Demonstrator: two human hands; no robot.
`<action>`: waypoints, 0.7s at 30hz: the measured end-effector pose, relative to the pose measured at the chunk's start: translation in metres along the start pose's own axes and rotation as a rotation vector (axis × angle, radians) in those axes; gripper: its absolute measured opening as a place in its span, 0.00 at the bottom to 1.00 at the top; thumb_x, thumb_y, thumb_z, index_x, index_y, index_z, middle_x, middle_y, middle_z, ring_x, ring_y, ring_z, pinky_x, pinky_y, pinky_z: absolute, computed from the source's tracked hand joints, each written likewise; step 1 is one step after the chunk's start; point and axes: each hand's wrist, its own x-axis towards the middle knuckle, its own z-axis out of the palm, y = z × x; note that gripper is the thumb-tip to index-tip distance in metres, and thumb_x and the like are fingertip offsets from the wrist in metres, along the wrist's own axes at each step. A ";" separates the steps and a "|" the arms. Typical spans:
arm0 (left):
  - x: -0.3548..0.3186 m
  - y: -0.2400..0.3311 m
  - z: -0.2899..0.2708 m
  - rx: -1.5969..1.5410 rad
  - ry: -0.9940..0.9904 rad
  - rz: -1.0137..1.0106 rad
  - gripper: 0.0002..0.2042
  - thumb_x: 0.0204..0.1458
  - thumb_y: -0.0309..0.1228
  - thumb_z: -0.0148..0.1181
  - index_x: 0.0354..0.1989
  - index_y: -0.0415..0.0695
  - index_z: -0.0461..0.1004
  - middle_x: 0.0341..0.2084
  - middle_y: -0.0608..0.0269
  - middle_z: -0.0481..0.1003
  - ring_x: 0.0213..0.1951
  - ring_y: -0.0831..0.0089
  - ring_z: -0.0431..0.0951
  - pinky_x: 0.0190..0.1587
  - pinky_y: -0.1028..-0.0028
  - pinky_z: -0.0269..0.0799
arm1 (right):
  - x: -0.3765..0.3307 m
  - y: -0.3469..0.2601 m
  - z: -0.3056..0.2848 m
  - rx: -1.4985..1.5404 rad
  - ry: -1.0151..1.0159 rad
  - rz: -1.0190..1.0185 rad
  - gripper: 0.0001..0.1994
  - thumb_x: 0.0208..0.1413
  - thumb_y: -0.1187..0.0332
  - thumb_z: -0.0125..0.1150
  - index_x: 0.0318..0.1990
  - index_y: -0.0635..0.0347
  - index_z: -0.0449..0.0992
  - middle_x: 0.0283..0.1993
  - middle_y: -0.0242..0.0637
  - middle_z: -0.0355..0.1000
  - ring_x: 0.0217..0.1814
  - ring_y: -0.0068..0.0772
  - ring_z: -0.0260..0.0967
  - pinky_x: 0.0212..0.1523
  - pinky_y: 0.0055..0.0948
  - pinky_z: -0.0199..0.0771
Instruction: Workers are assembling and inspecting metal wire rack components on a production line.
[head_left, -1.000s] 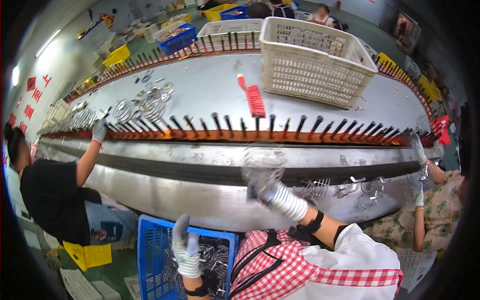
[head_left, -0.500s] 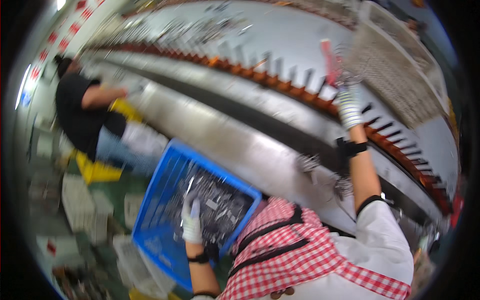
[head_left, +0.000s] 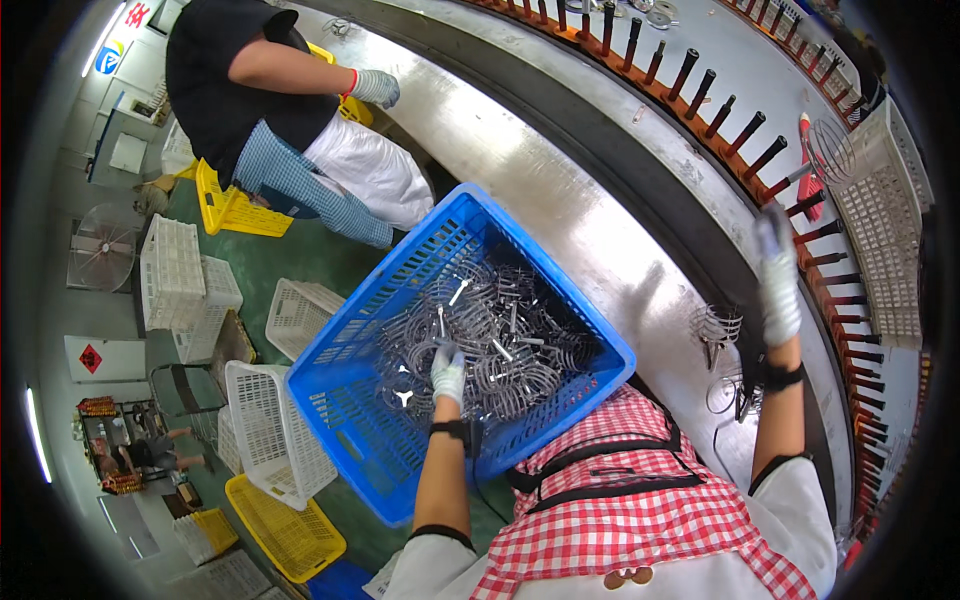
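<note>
Head view, left hand gripping wire parts

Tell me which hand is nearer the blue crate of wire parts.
Left. The left hand reaches into the blue crate, touching the wire parts. The right hand is raised over the conveyor's row of pegs, well away from the crate.
</note>
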 end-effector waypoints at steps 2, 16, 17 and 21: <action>0.042 -0.007 0.018 0.109 0.055 0.104 0.21 0.48 0.27 0.52 0.52 0.36 0.64 0.46 0.48 0.70 0.49 0.57 0.70 0.54 0.68 0.63 | -0.064 -0.049 0.031 -0.012 -0.257 0.062 0.26 0.56 0.59 0.53 0.59 0.64 0.59 0.55 0.46 0.64 0.56 0.35 0.61 0.56 0.29 0.58; 0.102 0.018 0.037 0.364 -0.276 0.025 0.12 0.45 0.34 0.61 0.35 0.40 0.76 0.31 0.52 0.77 0.33 0.65 0.77 0.40 0.69 0.70 | -0.211 -0.055 0.131 -0.015 -1.026 0.194 0.22 0.58 0.59 0.46 0.55 0.63 0.62 0.44 0.49 0.70 0.46 0.41 0.69 0.48 0.33 0.67; 0.090 0.019 0.033 0.120 -0.328 0.001 0.11 0.47 0.31 0.60 0.35 0.38 0.75 0.30 0.55 0.77 0.33 0.69 0.76 0.41 0.72 0.69 | -0.210 -0.047 0.142 -0.023 -1.042 0.211 0.22 0.58 0.59 0.46 0.55 0.62 0.62 0.42 0.48 0.70 0.45 0.42 0.69 0.47 0.33 0.67; 0.061 0.004 0.005 -0.073 -0.203 0.013 0.10 0.48 0.29 0.60 0.37 0.38 0.74 0.31 0.62 0.76 0.32 0.75 0.74 0.38 0.76 0.69 | -0.209 -0.022 0.215 -0.301 -1.235 0.264 0.27 0.56 0.54 0.47 0.59 0.61 0.58 0.54 0.55 0.64 0.58 0.51 0.61 0.57 0.38 0.60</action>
